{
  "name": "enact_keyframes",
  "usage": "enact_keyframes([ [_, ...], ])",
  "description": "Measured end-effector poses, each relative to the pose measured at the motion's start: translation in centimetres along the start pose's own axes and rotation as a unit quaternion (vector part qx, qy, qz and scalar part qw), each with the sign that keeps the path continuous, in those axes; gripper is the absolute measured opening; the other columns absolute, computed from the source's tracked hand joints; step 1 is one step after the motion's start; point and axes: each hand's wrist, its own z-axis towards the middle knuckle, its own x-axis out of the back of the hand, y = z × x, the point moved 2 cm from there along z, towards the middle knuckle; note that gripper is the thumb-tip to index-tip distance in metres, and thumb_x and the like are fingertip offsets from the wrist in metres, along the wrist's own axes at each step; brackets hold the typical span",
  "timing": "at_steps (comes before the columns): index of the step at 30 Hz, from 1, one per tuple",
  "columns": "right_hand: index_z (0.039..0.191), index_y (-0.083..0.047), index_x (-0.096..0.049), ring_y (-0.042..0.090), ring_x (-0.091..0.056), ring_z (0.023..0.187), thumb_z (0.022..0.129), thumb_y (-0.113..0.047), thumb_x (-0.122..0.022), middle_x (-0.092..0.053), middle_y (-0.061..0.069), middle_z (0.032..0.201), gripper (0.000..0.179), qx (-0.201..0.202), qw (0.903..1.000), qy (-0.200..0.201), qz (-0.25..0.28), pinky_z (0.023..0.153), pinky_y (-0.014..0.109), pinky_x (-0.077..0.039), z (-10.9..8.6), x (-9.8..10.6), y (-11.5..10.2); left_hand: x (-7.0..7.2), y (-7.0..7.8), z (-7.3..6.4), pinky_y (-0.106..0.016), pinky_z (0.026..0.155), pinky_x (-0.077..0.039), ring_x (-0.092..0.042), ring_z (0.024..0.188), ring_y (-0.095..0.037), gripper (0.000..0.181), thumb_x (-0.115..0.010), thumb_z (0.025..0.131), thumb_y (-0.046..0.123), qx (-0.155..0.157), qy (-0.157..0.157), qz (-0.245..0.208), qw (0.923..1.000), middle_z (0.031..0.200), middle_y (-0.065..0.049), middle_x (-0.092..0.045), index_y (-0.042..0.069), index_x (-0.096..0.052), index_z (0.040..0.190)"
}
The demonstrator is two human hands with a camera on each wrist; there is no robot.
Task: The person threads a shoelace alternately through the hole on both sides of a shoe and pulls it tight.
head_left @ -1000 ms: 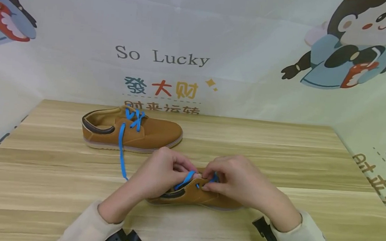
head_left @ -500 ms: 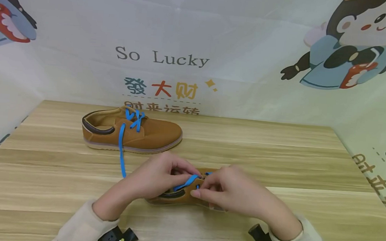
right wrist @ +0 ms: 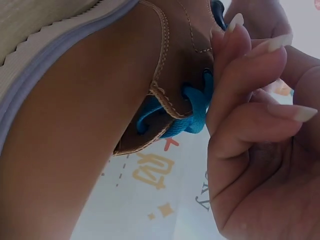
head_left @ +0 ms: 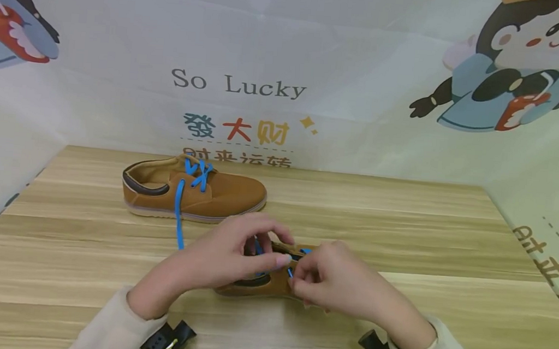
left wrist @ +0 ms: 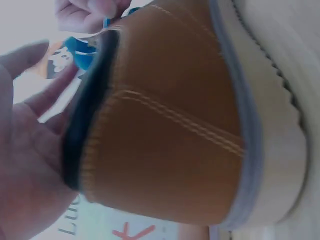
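A brown shoe (head_left: 270, 290) with blue lace lies at the table's front middle, its opening partly covered by both hands. Over its collar is my left hand (head_left: 219, 252), thumb and forefinger spread apart; in the left wrist view a loop of blue lace (left wrist: 82, 54) shows beside its fingers. My right hand (head_left: 337, 283) has its fingers curled at the eyelets and pinches the blue shoelace (head_left: 290, 273). Seen from the right wrist, crossed lace (right wrist: 196, 107) runs through the eyelets next to the curled fingers (right wrist: 250, 132). The fingertips' exact hold is partly hidden.
A second brown shoe (head_left: 229, 192) stands behind to the left, with blue lace (head_left: 179, 210) hanging down its near side. The wooden table (head_left: 404, 222) reaches back to a printed cloth backdrop (head_left: 360, 93).
My left fingers have let go of the blue lace and spread apart. The right hand has come down slightly and now pinches lace at the near-side eyelet. The far shoe stays put.
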Motion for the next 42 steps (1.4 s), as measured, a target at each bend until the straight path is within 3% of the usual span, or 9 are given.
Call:
enact_keyframes([
  [2,0.068,-0.012,-0.069,-0.004,-0.046,0.040,0.089,-0.006,-0.062,-0.053,-0.014,0.051,0.023,0.003,0.9999,0.005,-0.014,0.042,0.019,-0.040,-0.1,0.0,-0.1,0.1,0.6,-0.2,-0.024,0.069,-0.053,-0.061,0.080,-0.007,0.015,-0.078,0.090,0.026,-0.054,0.028,0.054,0.9967,0.098,0.010,-0.067,0.024,-0.073,0.104],
  [5,0.066,-0.014,-0.068,-0.005,-0.045,0.041,0.088,-0.009,-0.064,-0.052,-0.015,0.050,0.023,0.011,0.9988,0.018,-0.043,0.045,0.018,-0.039,-0.3,-0.1,-0.3,0.1,1.2,-0.5,-0.017,0.064,-0.048,-0.057,0.073,-0.003,0.013,-0.085,0.083,0.025,-0.122,0.066,0.176,0.9746,0.088,0.012,-0.066,0.023,-0.074,0.089],
  [8,0.064,-0.018,-0.066,-0.006,-0.042,0.044,0.086,-0.011,-0.066,-0.049,-0.016,0.050,0.024,0.021,0.9965,0.034,-0.073,0.047,0.017,-0.037,-0.5,-0.1,-0.5,-0.2,1.6,-0.6,-0.014,0.059,-0.042,-0.052,0.065,0.001,0.013,-0.086,0.081,0.027,-0.140,0.080,0.259,0.9525,0.082,0.013,-0.065,0.021,-0.075,0.085],
  [10,0.063,-0.019,-0.064,-0.007,-0.039,0.047,0.085,-0.011,-0.066,-0.047,-0.017,0.051,0.024,0.027,0.9949,0.043,-0.087,0.047,0.016,-0.035,-0.6,-0.2,-0.6,-0.5,1.6,-0.6,-0.014,0.058,-0.042,-0.052,0.064,0.001,0.013,-0.085,0.082,0.029,-0.140,0.077,0.279,0.9468,0.080,0.012,-0.065,0.021,-0.076,0.083],
  [18,0.058,-0.021,-0.057,-0.007,-0.031,0.049,0.081,-0.010,-0.067,-0.038,-0.020,0.052,0.027,0.041,0.9889,0.063,-0.128,0.047,0.014,-0.027,-0.9,-0.3,-0.9,-1.1,1.8,-0.4,-0.014,0.058,-0.040,-0.048,0.062,0.003,0.007,-0.079,0.088,0.023,-0.116,0.056,0.265,0.9555,0.076,0.010,-0.063,0.020,-0.076,0.082],
  [25,0.051,-0.022,-0.044,-0.011,-0.024,0.049,0.077,-0.012,-0.070,-0.031,-0.021,0.050,0.038,0.076,0.9806,0.066,-0.169,0.047,0.011,-0.020,-1.7,-1.0,-2.1,-1.1,1.8,-0.5,-0.013,0.057,-0.039,-0.049,0.061,0.003,0.007,-0.079,0.087,0.022,-0.123,0.063,0.270,0.9528,0.077,0.012,-0.063,0.021,-0.075,0.081],
  [35,0.053,-0.027,-0.051,-0.012,-0.025,0.049,0.075,-0.016,-0.072,-0.037,-0.021,0.048,0.032,0.121,0.9665,0.054,-0.220,0.045,0.009,-0.021,-2.7,-3.5,-3.6,-1.0,1.8,-0.5,-0.014,0.053,-0.036,-0.047,0.058,0.003,0.010,-0.080,0.087,0.025,-0.116,0.077,0.287,0.9477,0.074,0.013,-0.061,0.024,-0.074,0.079],
  [42,0.060,-0.029,-0.061,-0.012,-0.027,0.050,0.075,-0.022,-0.076,-0.044,-0.022,0.051,0.022,0.150,0.9556,-0.016,-0.253,0.047,0.007,-0.023,-2.9,-4.8,-3.4,-1.0,1.7,-0.5,-0.014,0.053,-0.036,-0.048,0.059,0.004,0.009,-0.079,0.088,0.026,-0.110,0.076,0.286,0.9490,0.074,0.014,-0.061,0.024,-0.074,0.080],
])
